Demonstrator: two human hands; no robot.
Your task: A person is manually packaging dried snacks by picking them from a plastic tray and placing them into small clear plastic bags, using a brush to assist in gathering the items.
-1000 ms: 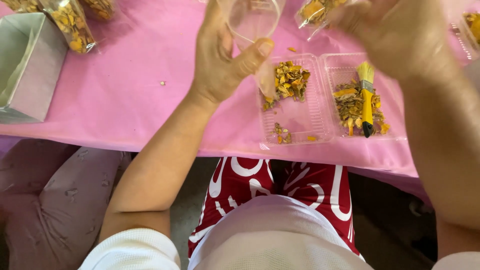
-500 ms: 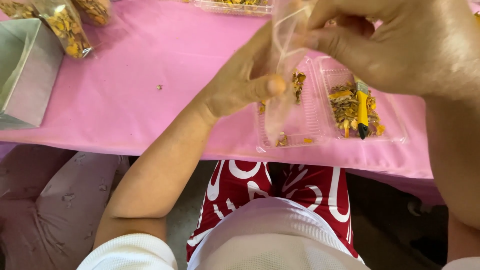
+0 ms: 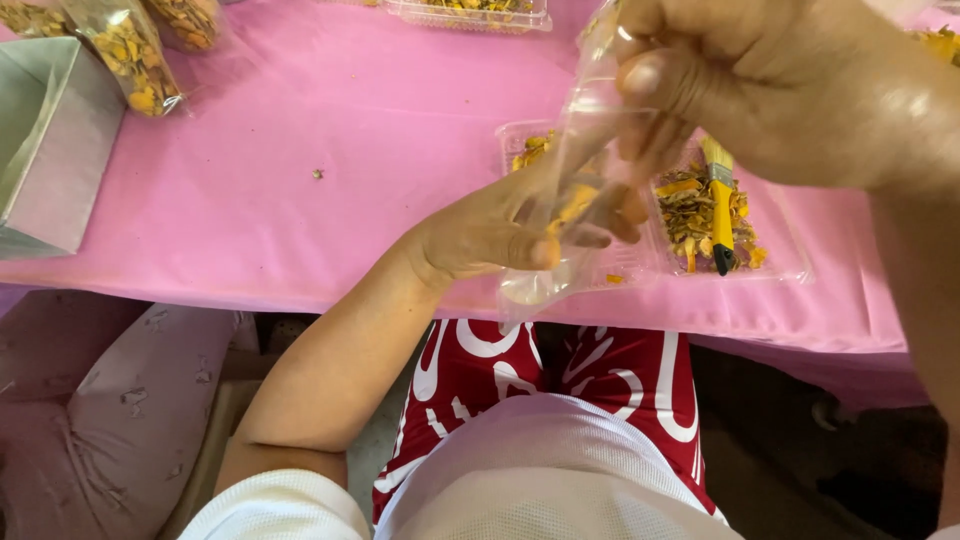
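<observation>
A clear plastic bag hangs over the near edge of the pink table. My right hand pinches its top edge, up high. My left hand reaches into the bag with the fingers inside it, holding some dried yellow-orange flakes. Behind the bag lies a clear two-part plastic tray; its right part holds more flakes and a small brush with a yellow handle. The tray's left part is mostly hidden by my left hand and the bag.
Filled clear bags of flakes stand at the far left beside a grey-white open box. Another clear tray with flakes sits at the far edge. A single crumb lies on the pink tablecloth. My lap is below.
My left hand dropped toward the tray and went inside the bag, now holding flakes. My right hand kept its pinch on the bag's top and the bag hangs lower.
</observation>
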